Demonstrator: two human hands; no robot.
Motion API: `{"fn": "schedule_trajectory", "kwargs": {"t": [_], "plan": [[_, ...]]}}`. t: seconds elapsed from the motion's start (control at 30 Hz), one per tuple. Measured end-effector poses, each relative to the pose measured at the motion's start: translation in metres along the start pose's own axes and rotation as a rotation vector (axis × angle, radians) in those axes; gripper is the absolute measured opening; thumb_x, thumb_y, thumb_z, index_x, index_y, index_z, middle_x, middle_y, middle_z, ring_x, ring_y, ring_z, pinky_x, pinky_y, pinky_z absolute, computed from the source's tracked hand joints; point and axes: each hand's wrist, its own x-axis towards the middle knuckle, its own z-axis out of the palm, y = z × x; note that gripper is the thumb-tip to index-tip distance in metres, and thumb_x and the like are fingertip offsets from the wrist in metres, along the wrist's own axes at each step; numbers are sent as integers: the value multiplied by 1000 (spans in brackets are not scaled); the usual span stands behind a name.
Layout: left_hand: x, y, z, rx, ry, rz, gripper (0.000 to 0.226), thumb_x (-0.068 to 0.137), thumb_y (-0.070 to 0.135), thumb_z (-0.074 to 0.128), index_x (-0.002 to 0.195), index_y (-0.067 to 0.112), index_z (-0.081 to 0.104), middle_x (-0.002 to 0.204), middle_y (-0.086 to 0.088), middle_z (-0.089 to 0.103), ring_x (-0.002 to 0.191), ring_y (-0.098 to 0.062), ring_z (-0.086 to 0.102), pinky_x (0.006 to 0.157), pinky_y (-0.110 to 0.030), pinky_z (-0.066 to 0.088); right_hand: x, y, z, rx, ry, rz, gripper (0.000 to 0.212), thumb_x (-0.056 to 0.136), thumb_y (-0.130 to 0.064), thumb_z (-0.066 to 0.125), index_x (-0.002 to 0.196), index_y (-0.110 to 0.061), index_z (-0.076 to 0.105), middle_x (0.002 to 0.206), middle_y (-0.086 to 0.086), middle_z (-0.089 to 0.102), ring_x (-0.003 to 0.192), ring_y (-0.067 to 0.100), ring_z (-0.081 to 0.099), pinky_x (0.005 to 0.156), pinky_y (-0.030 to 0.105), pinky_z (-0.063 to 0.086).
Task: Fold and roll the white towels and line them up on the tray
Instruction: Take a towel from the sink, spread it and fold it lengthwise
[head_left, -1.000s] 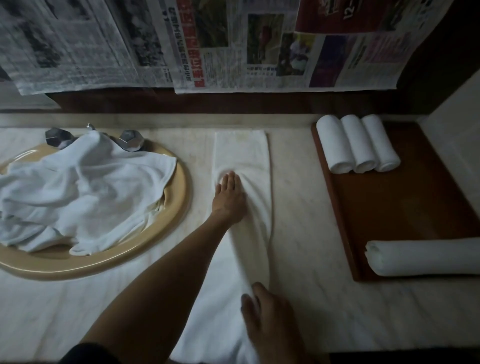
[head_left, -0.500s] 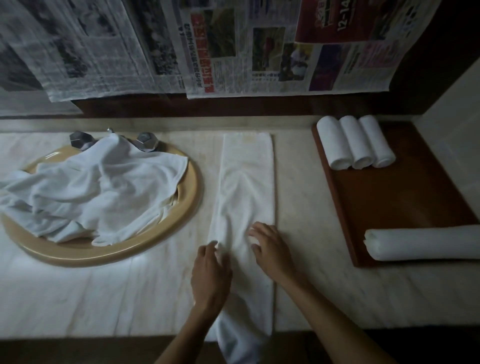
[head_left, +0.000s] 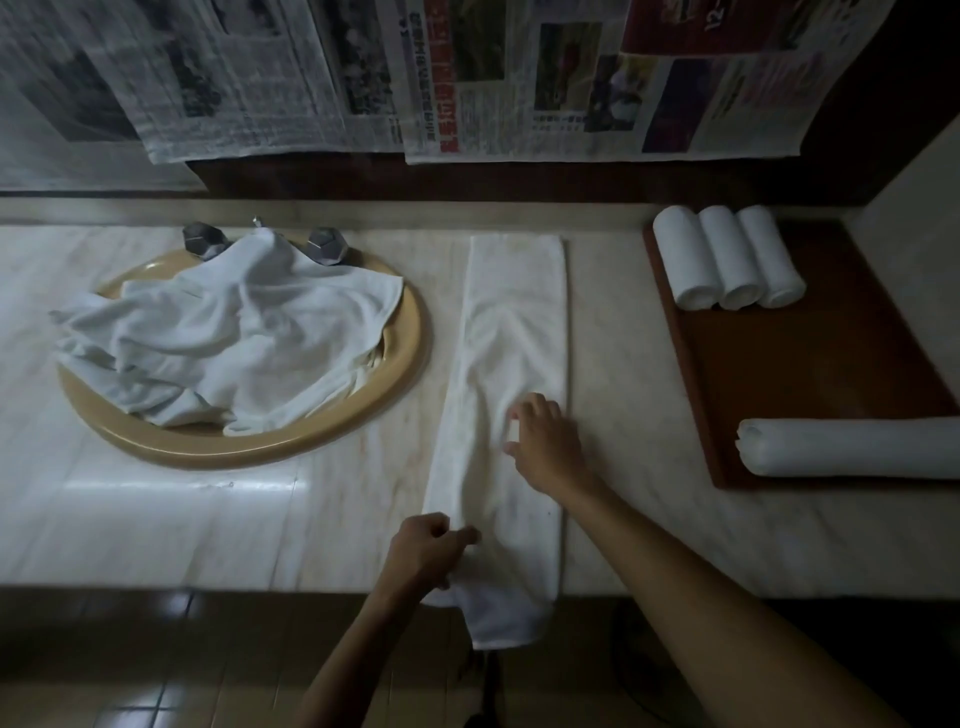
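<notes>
A white towel (head_left: 514, 332), folded into a long strip, lies on the marble counter from the back wall to the front edge, its near end hanging over. My left hand (head_left: 428, 551) grips the strip's left edge near the counter's front. My right hand (head_left: 545, 441) rests on the strip's right side, fingers bent onto the cloth. Three rolled towels (head_left: 727, 257) stand side by side at the far end of the brown tray (head_left: 810, 374). A longer rolled towel (head_left: 847, 448) lies across the tray's near end.
A heap of loose white towels (head_left: 228, 332) fills the beige sink (head_left: 249, 447) at left, with two metal tap knobs (head_left: 326, 245) behind. Newspaper sheets (head_left: 467, 78) hang on the back wall. A tiled floor (head_left: 130, 675) shows below the counter edge.
My left hand drew back from far up the strip to its near left edge and curled onto it. My right hand moved up onto the strip's right side.
</notes>
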Motion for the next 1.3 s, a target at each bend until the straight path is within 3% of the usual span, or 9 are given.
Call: {"fn": "schedule_trajectory", "kwargs": {"t": [0.13,0.37,0.5,0.6,0.7,0.8,0.97,1.17,1.3], "plan": [[-13,-27,-8,-46,54,84,36,90,33,69,83,-3,68,76,-19,65,68,-26,65,60,-37,54,-34,4,31,-98,-97,32,68,102,-50,17,159,-17,1,167,2,-10,153,20,-8,118,62,6],[-33,-56,4,-75,173,125,33,88,40,71,72,11,70,66,-6,69,60,-18,65,55,-33,49,-39,15,36,-164,-53,-14,82,83,-61,-14,156,-23,-13,165,-3,-19,150,14,-21,113,64,-16],[-35,-68,4,10,210,92,30,86,28,75,64,9,69,56,-2,64,47,-2,54,47,-18,38,-40,19,34,-147,-19,-61,81,87,-61,-9,158,-22,-4,166,-2,-14,151,15,-17,113,63,-17],[-34,-69,2,78,238,81,27,86,30,74,65,14,71,61,-1,69,57,-6,63,53,-24,47,-42,20,36,-148,-21,-58,78,91,-59,-5,159,-21,-1,166,0,-11,152,16,-14,109,61,-24],[-33,-55,2,114,272,88,21,85,35,75,70,22,70,66,7,69,65,-5,66,60,-25,53,-37,6,28,-139,149,-115,62,97,-42,33,153,-15,35,163,6,24,150,24,24,113,69,3],[-30,-40,3,137,318,120,15,86,39,73,77,28,68,74,14,66,69,-3,64,62,-25,54,-19,-22,10,-46,156,-460,48,89,-14,59,137,-18,56,146,3,49,118,29,54,90,49,44],[-24,-45,6,118,323,116,9,89,28,72,82,26,66,81,8,66,72,-4,63,67,-26,56,10,-48,-7,-116,-297,-653,23,95,-10,62,117,-15,67,122,4,51,111,23,48,79,41,49],[-19,-52,11,120,362,131,8,95,19,65,87,18,63,75,14,57,70,1,56,57,-10,40,15,-65,-16,-192,-314,-610,10,95,-11,60,102,-15,65,111,1,55,106,23,46,70,34,38],[-23,-47,11,197,395,109,13,94,22,67,83,23,59,74,14,57,66,1,56,54,-10,39,-11,-57,13,-75,-64,-469,26,92,-13,62,118,-20,60,145,2,40,123,26,43,82,44,44]]}}
